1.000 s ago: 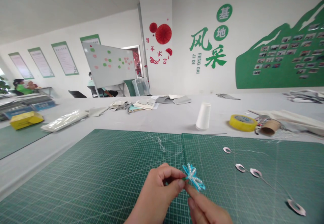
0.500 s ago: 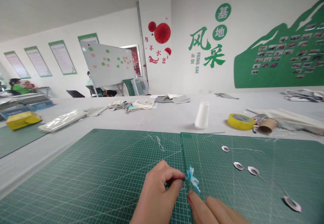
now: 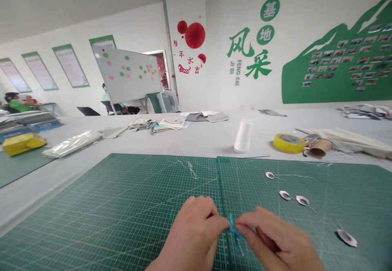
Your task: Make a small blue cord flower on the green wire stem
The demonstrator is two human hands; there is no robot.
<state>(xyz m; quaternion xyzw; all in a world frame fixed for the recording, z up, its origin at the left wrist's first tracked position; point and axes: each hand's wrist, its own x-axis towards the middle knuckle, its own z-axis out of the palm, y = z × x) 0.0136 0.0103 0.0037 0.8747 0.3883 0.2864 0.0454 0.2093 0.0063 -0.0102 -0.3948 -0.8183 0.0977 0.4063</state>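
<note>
A small shiny blue bow-shaped piece point(image 3: 234, 233) is pinched between my two hands, above the seam of the green cutting mats point(image 3: 147, 189). My left hand point(image 3: 193, 231) holds it from the left with thumb and forefinger, knuckles up. From the right, the thumb and forefinger of my right hand point(image 3: 277, 236) close on its other side. The fingertips cover much of its middle. On the right-hand mat lie several pinkish-white rings with dark-centred openings, among them a ring point(image 3: 346, 237) near my right hand, joined to thin cords.
Behind the mats stand a white thread cone point(image 3: 243, 136), yellow tape roll point(image 3: 288, 143) and cardboard tube point(image 3: 320, 148). Loose white thread point(image 3: 192, 169) lies on the left mat. Fabric scraps point(image 3: 171, 123), a plastic-wrapped packet point(image 3: 73, 143) and a yellow box point(image 3: 23, 143) occupy the table farther out.
My right hand has risen from the mat and now pinches the blue piece. My left hand still grips it, turned with its back more upward. The view has shifted slightly.
</note>
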